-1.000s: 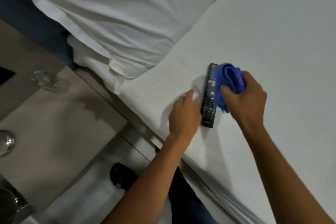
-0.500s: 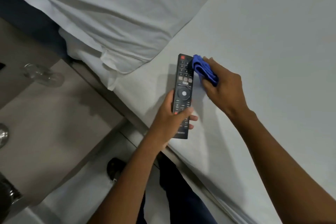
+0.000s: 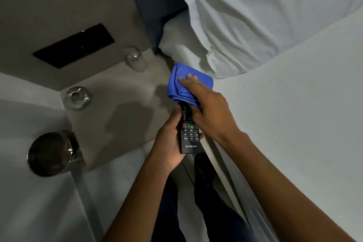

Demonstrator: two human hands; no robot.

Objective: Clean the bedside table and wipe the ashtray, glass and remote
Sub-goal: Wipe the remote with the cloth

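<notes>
My left hand (image 3: 170, 139) grips a black remote (image 3: 190, 135) from below and holds it in the air between the bed and the bedside table (image 3: 125, 122). My right hand (image 3: 208, 108) presses a folded blue cloth (image 3: 185, 84) onto the remote's upper half, which the cloth hides. A clear glass (image 3: 135, 61) lies on its side at the back of the table. A round glass ashtray (image 3: 77, 98) stands on the table's left part.
A dark round bin (image 3: 50, 153) stands at the table's near left corner. A black panel (image 3: 74, 46) is set in the wall behind. The bed (image 3: 290, 114) with white pillows (image 3: 265, 15) fills the right. My dark shoe (image 3: 202, 165) is on the floor below the remote.
My left hand picked the remote up off the bed and brought it toward the bedside table. The cloth moved with it, over the remote's top. My view swung left to the table.
</notes>
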